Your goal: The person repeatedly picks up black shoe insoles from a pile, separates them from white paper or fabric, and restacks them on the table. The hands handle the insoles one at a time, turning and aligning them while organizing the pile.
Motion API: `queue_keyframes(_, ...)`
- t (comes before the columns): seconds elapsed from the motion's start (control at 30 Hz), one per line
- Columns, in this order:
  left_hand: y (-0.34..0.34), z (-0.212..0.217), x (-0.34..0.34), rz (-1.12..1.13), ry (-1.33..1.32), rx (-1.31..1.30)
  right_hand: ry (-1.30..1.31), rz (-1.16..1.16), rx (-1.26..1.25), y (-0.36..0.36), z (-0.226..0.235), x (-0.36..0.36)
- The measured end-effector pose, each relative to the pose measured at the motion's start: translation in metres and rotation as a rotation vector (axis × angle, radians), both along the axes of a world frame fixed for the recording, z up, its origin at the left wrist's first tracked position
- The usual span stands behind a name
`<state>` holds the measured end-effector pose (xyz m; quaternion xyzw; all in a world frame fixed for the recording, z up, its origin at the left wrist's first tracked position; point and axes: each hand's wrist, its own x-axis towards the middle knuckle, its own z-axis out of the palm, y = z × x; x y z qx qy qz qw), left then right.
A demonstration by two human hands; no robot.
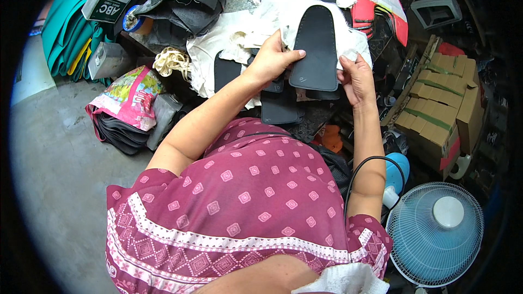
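A flat black tongue-shaped piece (316, 49), rounded at its far end and marked with small dots along its edge, lies over white cloth (283, 13). My left hand (271, 61) grips it from the left, thumb on top and the other fingers hidden beneath. On the right, my right hand (356, 79) is closed in a pinch on the white cloth's edge beside the piece. More black pieces (279, 110) of similar look lie under and in front of my hands, partly covered by cloth.
Dark grey material (188, 0) is heaped at the back left, near a coil of cream cord (172, 62). Red and black pieces (376, 13) sit at the far right. Cardboard boxes (436, 103) and a blue fan (436, 234) stand right; a pink bag (128, 100) rests on the left floor.
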<state>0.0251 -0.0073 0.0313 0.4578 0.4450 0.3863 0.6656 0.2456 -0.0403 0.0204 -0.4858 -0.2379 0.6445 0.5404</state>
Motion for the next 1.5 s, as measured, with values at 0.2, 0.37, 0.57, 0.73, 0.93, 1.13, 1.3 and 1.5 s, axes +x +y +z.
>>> queue_keyframes(0.2, -0.002, -0.008, -0.01, 0.034, -0.028, -0.016, -0.353, 0.032, -0.078, 0.003, -0.012, 0.02)
queue_keyframes(0.37, -0.008, -0.014, -0.01, 0.088, -0.037, -0.019, -0.243, 0.144, -0.039, -0.001, -0.018, 0.032)
queue_keyframes(0.57, -0.01, -0.019, -0.008, 0.052, -0.011, 0.043, -0.403, 0.162, 0.015, -0.001, -0.028, 0.042)
queue_keyframes(0.73, -0.018, -0.024, -0.004, 0.098, 0.004, 0.071, -0.61, 0.154, 0.209, 0.002, -0.043, 0.037)
queue_keyframes(0.93, -0.016, -0.029, -0.013, 0.064, 0.024, 0.064, -0.619, 0.131, 0.271, 0.0, -0.048, 0.049)
queue_keyframes(1.13, 0.001, -0.028, -0.049, 0.072, 0.22, 0.16, -0.687, -0.017, 0.127, -0.003, -0.06, 0.08)
queue_keyframes(1.3, 0.003, -0.02, -0.039, 0.114, 0.588, 0.736, -0.887, 0.003, 0.116, -0.01, -0.055, 0.087)
queue_keyframes(1.5, 0.0, -0.025, 0.007, -0.279, 0.823, 1.219, -1.249, 0.097, 0.45, -0.011, -0.023, 0.052)
